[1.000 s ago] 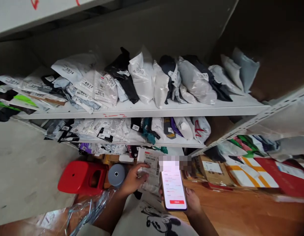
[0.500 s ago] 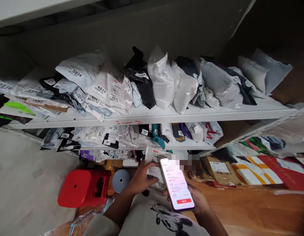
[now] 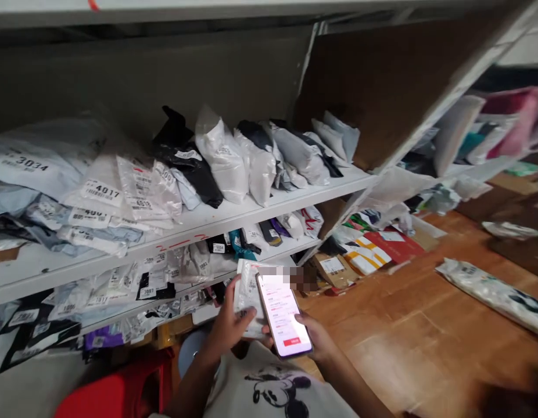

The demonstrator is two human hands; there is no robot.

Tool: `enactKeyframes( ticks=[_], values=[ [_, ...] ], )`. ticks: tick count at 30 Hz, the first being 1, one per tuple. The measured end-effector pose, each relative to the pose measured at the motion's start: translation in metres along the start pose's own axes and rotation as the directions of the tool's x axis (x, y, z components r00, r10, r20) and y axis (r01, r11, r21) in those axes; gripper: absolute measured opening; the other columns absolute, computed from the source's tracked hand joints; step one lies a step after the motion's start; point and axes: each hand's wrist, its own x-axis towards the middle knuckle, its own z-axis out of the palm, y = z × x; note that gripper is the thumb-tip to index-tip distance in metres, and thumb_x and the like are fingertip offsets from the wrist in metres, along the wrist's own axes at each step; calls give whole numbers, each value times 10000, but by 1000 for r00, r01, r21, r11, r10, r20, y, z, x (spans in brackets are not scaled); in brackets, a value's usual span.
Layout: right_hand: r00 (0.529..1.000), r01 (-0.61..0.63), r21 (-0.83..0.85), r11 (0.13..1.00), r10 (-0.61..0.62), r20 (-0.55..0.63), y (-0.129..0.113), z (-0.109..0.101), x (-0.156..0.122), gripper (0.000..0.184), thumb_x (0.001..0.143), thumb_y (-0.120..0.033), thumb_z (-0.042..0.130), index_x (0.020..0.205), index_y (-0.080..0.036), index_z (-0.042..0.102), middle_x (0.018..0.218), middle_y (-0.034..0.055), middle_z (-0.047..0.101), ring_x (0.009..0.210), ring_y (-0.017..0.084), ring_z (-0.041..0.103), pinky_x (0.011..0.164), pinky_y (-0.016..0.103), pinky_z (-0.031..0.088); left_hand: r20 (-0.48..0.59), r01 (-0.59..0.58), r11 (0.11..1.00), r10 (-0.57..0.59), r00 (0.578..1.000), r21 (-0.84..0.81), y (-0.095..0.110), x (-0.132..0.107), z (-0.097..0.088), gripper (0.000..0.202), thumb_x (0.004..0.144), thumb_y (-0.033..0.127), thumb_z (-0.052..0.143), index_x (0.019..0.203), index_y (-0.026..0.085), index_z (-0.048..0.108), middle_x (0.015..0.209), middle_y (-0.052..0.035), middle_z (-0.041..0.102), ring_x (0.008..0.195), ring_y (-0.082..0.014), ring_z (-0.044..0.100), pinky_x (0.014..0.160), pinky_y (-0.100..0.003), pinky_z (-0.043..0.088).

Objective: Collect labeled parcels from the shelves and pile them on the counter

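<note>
My right hand (image 3: 318, 338) is closed round a smartphone (image 3: 283, 316), its thumb over the right edge of the lit screen. The screen shows lines of text and a red button near the bottom. My left hand (image 3: 235, 318) grips a white labelled parcel bag (image 3: 247, 295), thumb on its front and fingers behind. The phone overlaps the right part of this bag and hides it. Both hands are close together in front of my printed shirt (image 3: 278, 386), below the shelf edge.
A white shelf (image 3: 251, 210) carries numbered parcel bags (image 3: 223, 157), with more bags on lower levels. A red stool (image 3: 116, 383) stands at lower left. Cardboard boxes (image 3: 334, 270) and a red package (image 3: 395, 247) lie right. A long plastic-wrapped parcel (image 3: 491, 290) rests on the wooden floor (image 3: 382, 337).
My view has turned right, bringing more floor and a further shelf into sight. My right thumb has come onto the phone's screen edge. Both hands keep hold of the same things.
</note>
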Motion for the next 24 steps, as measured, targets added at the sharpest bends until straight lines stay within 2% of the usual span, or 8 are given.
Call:
enactKeyframes(
  ticks=[3,5,8,11,13,15,20,24],
  values=[
    [999,33,-11,999,-32,43,-9,6,3,596,666,-482,751,1131,-133,623,1005,164,758,868,284,727,850,419,517,-207,-33,991,5,978,-133,9,16,-13,567,848,390,634,1347,233,417,1214,-94,572,1066,-218,609,919,-350,506],
    [995,54,-11,998,-53,89,-17,10,7,608,669,-461,748,1161,-136,600,1031,160,749,897,282,717,879,437,504,-379,-91,983,23,925,-162,17,25,-25,480,828,411,660,1246,227,512,1060,-59,590,923,-179,624,778,-292,542],
    [987,73,-6,997,-71,146,-26,15,14,609,680,-431,752,1184,-131,587,1041,165,742,941,285,707,889,447,499,-566,-216,968,106,818,-129,33,34,-50,450,771,389,727,1165,229,580,977,-32,595,843,-146,598,652,-224,536],
    [978,98,0,995,-96,183,-30,17,18,594,665,-420,779,1160,-135,615,1049,162,744,970,283,709,880,429,511,-709,-356,935,247,660,-5,55,37,-77,431,740,363,757,1120,220,611,913,-11,602,793,-125,576,628,-203,530],
    [971,104,7,995,-103,218,-33,18,18,580,645,-430,800,1131,-156,643,1055,148,750,980,282,712,872,419,522,-764,-408,911,306,568,61,71,37,-93,411,747,361,752,1108,217,617,896,-5,603,774,-120,573,618,-197,523],
    [961,104,11,995,-103,256,-38,19,18,550,641,-454,804,1100,-183,668,1047,129,756,984,282,713,859,409,532,-788,-428,897,338,515,105,85,36,-107,400,759,365,741,1108,215,616,891,-6,600,786,-124,579,618,-196,520],
    [942,107,-35,994,-90,323,-52,30,14,569,616,-534,798,1050,-177,708,977,139,767,883,294,731,778,395,548,-819,-443,873,400,411,204,106,37,-137,416,754,368,740,1113,205,607,906,-18,589,824,-135,581,627,-195,522],
    [933,80,-57,995,-55,355,-57,41,11,569,618,-559,789,1027,-168,725,947,165,770,815,280,739,727,366,548,-816,-436,859,444,371,269,116,38,-155,421,742,337,743,1115,201,601,924,-25,590,840,-129,581,657,-192,516]
  ],
)
